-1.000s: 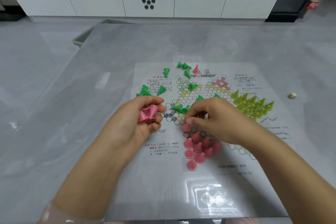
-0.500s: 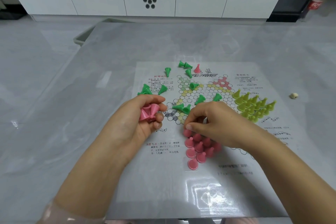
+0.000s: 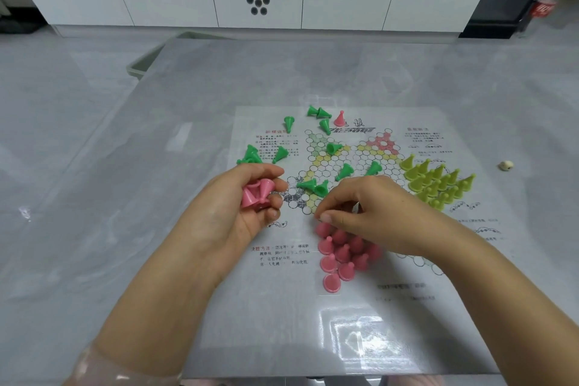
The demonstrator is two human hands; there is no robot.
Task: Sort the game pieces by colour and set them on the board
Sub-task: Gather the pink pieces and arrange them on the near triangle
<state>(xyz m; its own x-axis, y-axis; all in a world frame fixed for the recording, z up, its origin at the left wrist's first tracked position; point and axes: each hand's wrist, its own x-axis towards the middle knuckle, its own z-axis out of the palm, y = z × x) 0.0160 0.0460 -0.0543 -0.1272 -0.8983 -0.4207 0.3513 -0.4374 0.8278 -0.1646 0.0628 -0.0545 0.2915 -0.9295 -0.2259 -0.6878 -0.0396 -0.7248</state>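
Grey table point(image 3: 156, 229) carries the paper board point(image 3: 391, 307), with white cabinets point(image 3: 257, 0) far behind. Yellow-green pieces point(image 3: 438, 182) stand grouped on its right side; green pieces point(image 3: 316, 188) lie scattered on its upper left. The left hand point(image 3: 238, 213) is closed around several pink pieces point(image 3: 255, 194). The right hand point(image 3: 369, 213) pinches narrow over the standing pink cluster point(image 3: 341, 257), hiding its top rows. One pink piece point(image 3: 340, 118) stands apart, and a small pale bead point(image 3: 506, 165) lies off the board.

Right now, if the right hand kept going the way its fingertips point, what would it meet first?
The right hand points left and slightly down over the board. Probably it would first meet the top pink piece just under its fingertips; going further left, the left hand holding pink pieces. Depth is unclear.
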